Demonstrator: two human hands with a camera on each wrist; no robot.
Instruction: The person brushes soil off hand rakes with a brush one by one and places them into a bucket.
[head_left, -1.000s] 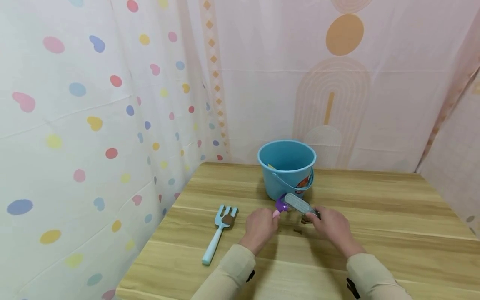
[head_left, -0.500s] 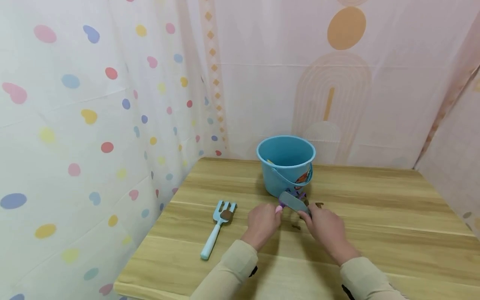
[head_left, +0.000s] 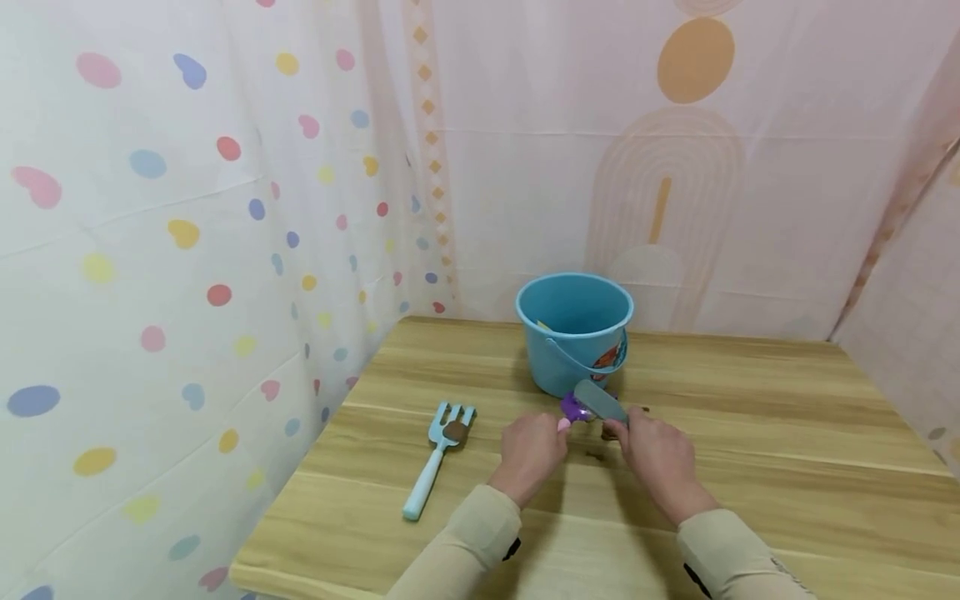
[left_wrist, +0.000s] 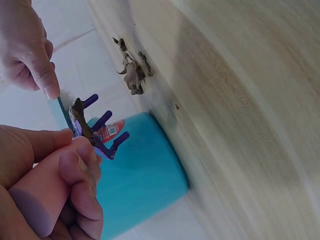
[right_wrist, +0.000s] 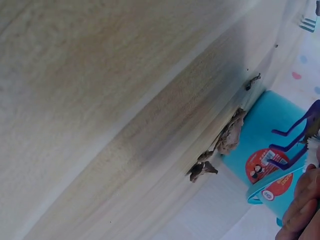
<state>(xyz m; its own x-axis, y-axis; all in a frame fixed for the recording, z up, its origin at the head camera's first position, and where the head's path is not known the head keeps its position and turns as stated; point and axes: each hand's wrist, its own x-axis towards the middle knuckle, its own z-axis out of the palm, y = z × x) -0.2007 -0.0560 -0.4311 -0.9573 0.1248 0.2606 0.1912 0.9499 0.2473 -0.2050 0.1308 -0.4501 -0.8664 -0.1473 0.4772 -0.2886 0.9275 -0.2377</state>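
A hand could pass over the tabletop (head_left: 810, 442) right of the right hand (head_left: 660, 458) or through the gap between the left hand (head_left: 531, 454) and the light-blue fork (head_left: 425, 479), but the blue bucket (head_left: 553, 362) stands in the way just beyond the brush (head_left: 600, 402) and purple rake (head_left: 575, 407), with brown scraps (left_wrist: 134, 76) lying nearby.

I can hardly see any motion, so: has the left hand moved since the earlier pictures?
Yes, slightly: in the head view, the left hand has shifted to the right, judged against the blue bucket.
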